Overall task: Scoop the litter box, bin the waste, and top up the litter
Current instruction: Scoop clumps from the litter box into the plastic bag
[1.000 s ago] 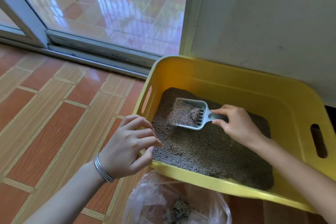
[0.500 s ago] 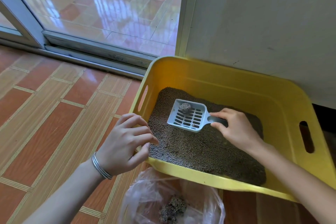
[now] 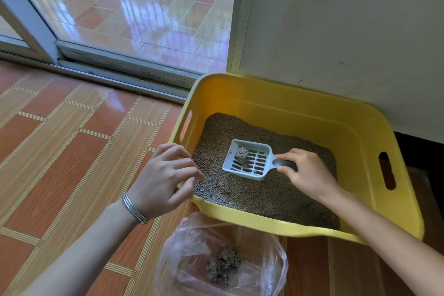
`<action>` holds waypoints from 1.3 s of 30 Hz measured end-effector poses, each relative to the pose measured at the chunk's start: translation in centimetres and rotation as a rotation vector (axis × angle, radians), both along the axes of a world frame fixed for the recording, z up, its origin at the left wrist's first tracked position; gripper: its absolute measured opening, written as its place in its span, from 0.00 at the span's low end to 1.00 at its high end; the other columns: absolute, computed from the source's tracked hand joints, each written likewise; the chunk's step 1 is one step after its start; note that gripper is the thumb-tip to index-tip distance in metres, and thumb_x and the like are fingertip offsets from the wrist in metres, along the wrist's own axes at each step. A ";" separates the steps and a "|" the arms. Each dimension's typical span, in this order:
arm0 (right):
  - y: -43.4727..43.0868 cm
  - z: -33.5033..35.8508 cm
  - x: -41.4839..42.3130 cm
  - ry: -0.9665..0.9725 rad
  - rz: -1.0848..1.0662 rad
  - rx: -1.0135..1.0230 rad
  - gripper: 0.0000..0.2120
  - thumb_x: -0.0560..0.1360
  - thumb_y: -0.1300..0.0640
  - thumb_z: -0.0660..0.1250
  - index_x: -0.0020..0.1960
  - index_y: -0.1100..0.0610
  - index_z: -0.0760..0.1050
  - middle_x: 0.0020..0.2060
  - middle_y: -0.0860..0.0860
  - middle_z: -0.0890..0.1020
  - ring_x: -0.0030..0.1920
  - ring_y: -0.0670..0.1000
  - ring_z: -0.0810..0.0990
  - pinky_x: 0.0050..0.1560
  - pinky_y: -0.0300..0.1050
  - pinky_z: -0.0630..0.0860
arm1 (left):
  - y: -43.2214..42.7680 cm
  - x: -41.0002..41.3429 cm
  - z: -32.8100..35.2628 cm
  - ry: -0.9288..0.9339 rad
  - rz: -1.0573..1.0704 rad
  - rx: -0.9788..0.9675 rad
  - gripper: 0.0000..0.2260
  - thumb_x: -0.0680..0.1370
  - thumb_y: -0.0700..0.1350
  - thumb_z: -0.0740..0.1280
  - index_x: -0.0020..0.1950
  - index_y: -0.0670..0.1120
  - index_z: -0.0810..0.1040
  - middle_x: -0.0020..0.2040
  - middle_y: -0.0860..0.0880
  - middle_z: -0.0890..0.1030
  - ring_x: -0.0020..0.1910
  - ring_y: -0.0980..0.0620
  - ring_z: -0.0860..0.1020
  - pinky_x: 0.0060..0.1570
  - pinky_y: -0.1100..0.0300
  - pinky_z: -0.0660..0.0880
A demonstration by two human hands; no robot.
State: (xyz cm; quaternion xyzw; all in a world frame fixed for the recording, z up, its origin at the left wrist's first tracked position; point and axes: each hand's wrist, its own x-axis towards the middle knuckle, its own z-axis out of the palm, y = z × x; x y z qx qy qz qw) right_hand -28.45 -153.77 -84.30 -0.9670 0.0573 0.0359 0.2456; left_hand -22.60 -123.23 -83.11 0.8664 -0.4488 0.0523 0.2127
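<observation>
Nearest to us, a thin plastic bag (image 3: 223, 257) lies open on the tiled floor (image 3: 60, 151), just in front of the litter box's near rim, with a few dark clumps (image 3: 222, 265) already at its bottom. So we judge ourselves to be in the scooping and binning part of the job; no fresh litter supply is in view, and topping up looks a good way off.

Next comes our left hand (image 3: 163, 180), a bangle (image 3: 134, 208) at the wrist, poised at the near left corner of the yellow litter box (image 3: 283, 229). Its fingers are loosely curled and hold nothing; whether the fingertips touch the rim we cannot tell.

Further in, our right hand (image 3: 305, 173) pinches the grey handle of the slotted scoop (image 3: 247, 160) between thumb and fingers. The scoop sits low over the brown litter (image 3: 264, 197), roughly level, and one small clump (image 3: 241, 152) rests near its far edge.

The next move, as we read it, calls for keeping the scoop level, lifting it clear of the near rim, bringing it over the bag's mouth and tipping the clump in. The left hand could well hold the bag open, since its film sags.

Beyond the box stand a pale wall (image 3: 348, 31) and a sliding glass door (image 3: 144, 12).
</observation>
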 end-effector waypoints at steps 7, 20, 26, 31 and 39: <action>0.1 4.0 -3.7 -0.098 -0.008 0.062 0.15 0.71 0.60 0.71 0.57 0.56 0.79 0.43 0.48 0.80 0.43 0.46 0.77 0.42 0.36 0.71 | 0.4 -0.8 -0.3 0.003 0.009 -0.035 0.17 0.79 0.47 0.53 0.45 0.51 0.83 0.43 0.56 0.81 0.48 0.53 0.75 0.58 0.57 0.65; 4.2 6.4 -15.0 0.041 0.157 0.172 0.14 0.71 0.56 0.71 0.56 0.49 0.79 0.44 0.40 0.79 0.49 0.40 0.76 0.47 0.33 0.72 | 4.3 -11.7 -2.2 0.100 0.240 -0.130 0.15 0.74 0.46 0.61 0.58 0.45 0.78 0.57 0.49 0.77 0.56 0.50 0.75 0.54 0.56 0.74; 6.6 2.1 -16.0 -0.104 0.239 -0.264 0.19 0.61 0.60 0.79 0.51 0.55 0.82 0.37 0.46 0.79 0.37 0.48 0.79 0.35 0.39 0.75 | 4.9 -12.4 -6.6 0.238 0.174 0.235 0.21 0.71 0.51 0.61 0.64 0.51 0.69 0.65 0.46 0.73 0.60 0.45 0.74 0.52 0.48 0.77; 7.0 -0.4 -15.8 -0.324 0.302 -0.499 0.17 0.64 0.65 0.75 0.52 0.57 0.81 0.37 0.50 0.80 0.37 0.52 0.77 0.35 0.43 0.69 | 5.0 -12.2 -6.9 0.257 0.151 0.280 0.27 0.66 0.46 0.72 0.63 0.49 0.70 0.66 0.45 0.72 0.60 0.44 0.74 0.51 0.50 0.77; 6.2 -1.0 -15.2 -0.472 0.369 -0.552 0.15 0.72 0.65 0.61 0.54 0.58 0.80 0.40 0.53 0.81 0.39 0.54 0.77 0.35 0.45 0.69 | 5.1 -11.7 -7.0 0.252 0.109 0.296 0.23 0.69 0.49 0.66 0.63 0.50 0.70 0.63 0.45 0.75 0.57 0.45 0.77 0.50 0.51 0.78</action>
